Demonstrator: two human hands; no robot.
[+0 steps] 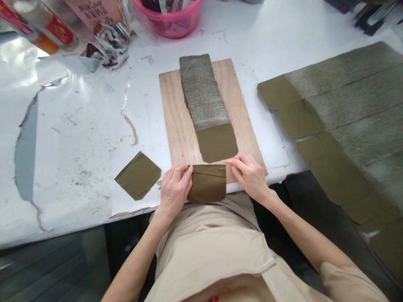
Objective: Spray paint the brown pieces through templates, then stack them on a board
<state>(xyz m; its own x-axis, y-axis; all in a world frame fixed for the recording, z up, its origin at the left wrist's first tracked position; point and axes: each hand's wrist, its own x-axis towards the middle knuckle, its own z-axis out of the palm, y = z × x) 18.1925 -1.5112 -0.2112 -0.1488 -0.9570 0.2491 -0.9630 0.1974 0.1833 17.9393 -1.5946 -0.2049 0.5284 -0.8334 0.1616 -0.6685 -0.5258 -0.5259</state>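
Beige cloth of your apron (210,260) lay nearest, below the front edge of the white table (78,138). Your left hand (175,184) pinched the top left corner of the olive patch (207,186), thumb on the face of it. Your right hand (250,174) had thumb and forefinger pressed together at the top right corner; whether they had cloth between them, you could not tell from this view. Held between your hands, the patch had its straight top edge across the near part of the wooden board (245,117), a crease slanting below that edge, and its rounded lower end above your apron. Just beyond it lay the strip (204,92), its plain olive end toward you and its rough grey-green far end past the board's far edge. Bare wood showed along both sides of the strip, so you had room there. On your left, near the table's front edge, the offcut (138,175) lay flat and apart from the board, with open white surface farther left, up to a torn edge. On your right, the overlapping sheets (346,117) spread past the table's front edge, leaving a narrower pale gap beside the board. Beyond, a pink basket (170,21) and bottles (56,29) bounded your space.
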